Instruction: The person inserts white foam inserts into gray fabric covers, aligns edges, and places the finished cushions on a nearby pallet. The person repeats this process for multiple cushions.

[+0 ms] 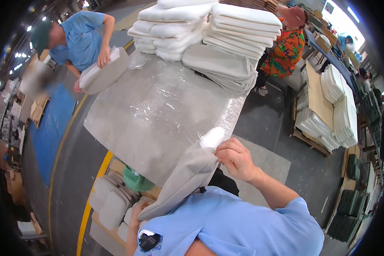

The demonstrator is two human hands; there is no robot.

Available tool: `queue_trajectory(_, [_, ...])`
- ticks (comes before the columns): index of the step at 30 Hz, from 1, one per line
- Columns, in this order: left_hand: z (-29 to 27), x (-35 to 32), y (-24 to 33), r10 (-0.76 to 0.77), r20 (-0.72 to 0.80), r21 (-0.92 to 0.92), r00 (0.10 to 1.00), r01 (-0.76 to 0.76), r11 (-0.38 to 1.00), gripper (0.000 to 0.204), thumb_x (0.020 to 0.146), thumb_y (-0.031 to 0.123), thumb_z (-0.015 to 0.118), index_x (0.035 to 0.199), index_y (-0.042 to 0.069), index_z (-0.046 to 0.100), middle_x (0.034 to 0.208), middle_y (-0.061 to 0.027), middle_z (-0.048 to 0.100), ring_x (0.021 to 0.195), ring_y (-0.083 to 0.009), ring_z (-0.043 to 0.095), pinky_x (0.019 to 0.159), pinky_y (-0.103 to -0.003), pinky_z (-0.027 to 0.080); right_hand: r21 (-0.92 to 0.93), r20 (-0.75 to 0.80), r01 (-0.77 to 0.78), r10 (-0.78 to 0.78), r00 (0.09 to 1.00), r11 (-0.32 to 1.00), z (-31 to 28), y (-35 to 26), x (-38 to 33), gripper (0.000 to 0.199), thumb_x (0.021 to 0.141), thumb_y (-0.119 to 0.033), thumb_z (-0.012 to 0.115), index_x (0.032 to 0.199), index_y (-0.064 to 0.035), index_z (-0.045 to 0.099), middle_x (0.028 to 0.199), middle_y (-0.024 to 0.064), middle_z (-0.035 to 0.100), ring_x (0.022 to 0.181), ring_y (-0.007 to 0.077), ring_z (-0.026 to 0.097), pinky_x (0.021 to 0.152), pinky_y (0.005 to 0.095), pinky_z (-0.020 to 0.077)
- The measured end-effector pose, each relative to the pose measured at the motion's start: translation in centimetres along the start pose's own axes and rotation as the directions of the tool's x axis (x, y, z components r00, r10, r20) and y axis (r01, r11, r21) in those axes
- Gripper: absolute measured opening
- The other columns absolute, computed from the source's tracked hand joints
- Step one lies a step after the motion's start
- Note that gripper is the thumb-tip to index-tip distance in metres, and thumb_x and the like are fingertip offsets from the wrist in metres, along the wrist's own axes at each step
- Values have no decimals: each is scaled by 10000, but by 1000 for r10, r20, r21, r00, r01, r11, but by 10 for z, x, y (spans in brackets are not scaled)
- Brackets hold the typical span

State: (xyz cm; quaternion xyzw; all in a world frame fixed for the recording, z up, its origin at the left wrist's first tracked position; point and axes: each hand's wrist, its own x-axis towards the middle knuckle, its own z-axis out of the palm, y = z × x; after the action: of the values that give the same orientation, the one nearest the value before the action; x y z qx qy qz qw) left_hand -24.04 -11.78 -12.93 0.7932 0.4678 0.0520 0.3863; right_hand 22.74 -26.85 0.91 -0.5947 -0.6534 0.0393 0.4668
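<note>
I hold a grey fabric cushion cover (183,179) against my chest, with white foam (212,138) poking out of its top end. My right hand (236,159) pinches the upper edge of the cover next to the foam. My left hand (136,212) grips the cover's lower end by my side. The cover hangs at the near edge of a large work table wrapped in clear plastic film (158,111).
Stacks of white foam pads (175,25) and folded grey covers (226,68) lie at the table's far end. A co-worker in blue (79,40) holds a cushion at the far left corner; another person in orange (283,49) stands far right. Cushions fill pallets (333,106) and a low shelf (111,200).
</note>
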Motion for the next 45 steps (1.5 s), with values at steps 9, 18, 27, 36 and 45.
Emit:
queue_trajectory(9, [-64, 115, 241, 513, 169, -308, 842, -449, 839, 437, 968, 212, 763, 1364, 58, 657, 1073, -33, 672, 969, -200, 661, 897, -339, 539, 21, -163, -107, 109, 981, 994, 7, -7, -28, 232, 795, 4, 803, 991, -59, 698, 1052, 75, 684, 933, 290, 630, 814, 400, 536])
queue_trajectory(18, [0, 105, 342, 710, 325, 45, 624, -760, 648, 240, 825, 118, 816, 914, 44, 606, 877, -109, 616, 765, -303, 634, 663, -396, 503, 643, -185, -333, 562, 806, 690, 30, -9, -64, 97, 973, -108, 735, 1053, -67, 697, 1134, 48, 698, 1024, 204, 642, 915, 358, 517])
queue_trajectory(27, [4, 98, 344, 796, 261, -81, 547, -809, 582, 205, 812, 65, 824, 888, 42, 635, 808, -94, 597, 644, -265, 619, 572, -376, 490, 743, 662, -548, 539, 520, -384, 98, 42, -125, 910, 992, -839, 344, 1546, -138, 517, 1521, 101, 568, 1425, 301, 485, 1188, 529, 338])
queue_trajectory(36, [-8, 97, 342, 762, 360, -125, 539, -781, 612, 221, 829, 114, 848, 924, 41, 662, 839, -89, 605, 649, -239, 618, 596, -354, 492, 612, 691, -406, 210, 691, -678, 85, 44, -94, 852, 1038, -747, 368, 1625, -131, 407, 1661, 105, 431, 1526, 318, 411, 1245, 548, 314])
queue_trajectory(45, [31, 185, 328, 452, 616, -372, 645, -267, 889, 216, 1096, 163, 570, 1085, 21, 733, 884, 8, 691, 716, -78, 594, 646, -252, 486, 753, 609, -441, 265, 748, -488, 89, 61, -95, 633, 1000, -277, 741, 1548, -78, 495, 1454, 64, 629, 1341, 220, 596, 1155, 412, 447])
